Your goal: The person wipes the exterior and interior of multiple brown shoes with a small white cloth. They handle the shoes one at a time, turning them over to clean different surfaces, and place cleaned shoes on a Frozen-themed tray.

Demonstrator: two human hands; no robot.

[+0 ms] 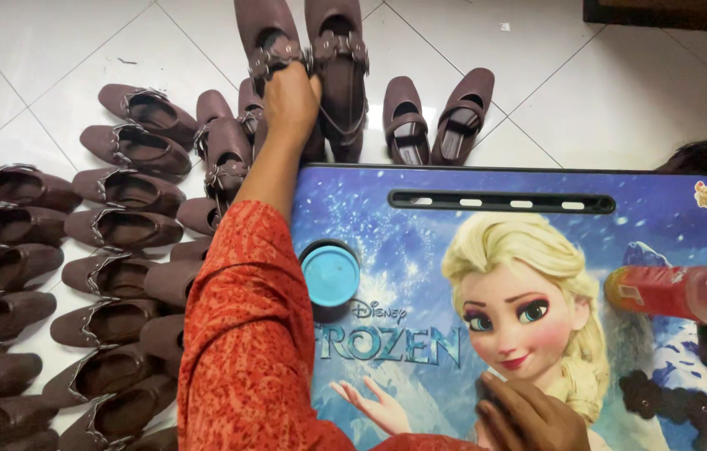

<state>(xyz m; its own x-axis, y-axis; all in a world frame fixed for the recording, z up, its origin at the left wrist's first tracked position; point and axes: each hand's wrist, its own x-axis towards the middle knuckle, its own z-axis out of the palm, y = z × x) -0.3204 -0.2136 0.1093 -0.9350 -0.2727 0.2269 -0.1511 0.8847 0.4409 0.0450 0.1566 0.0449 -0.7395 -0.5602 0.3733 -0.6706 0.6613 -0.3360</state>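
Note:
My left hand (291, 96) reaches forward past the blue lap table (420, 242), its arm in a red-orange patterned sleeve. The fingers are curled on the buckled strap of a brown heeled shoe (266, 29) standing on the white tile floor. Its partner shoe (338, 58) stands just to the right, touching it. My right hand (529, 413) rests on the near part of the table top, fingers laid down with nothing seen in them.
Several brown shoes (124, 188) lie in rows on the floor at left. Another pair (437, 117) stands beyond the table's far edge. On the table are a blue round lid (330, 274), a red bottle (671, 292) lying down, and black flower trims (671, 405).

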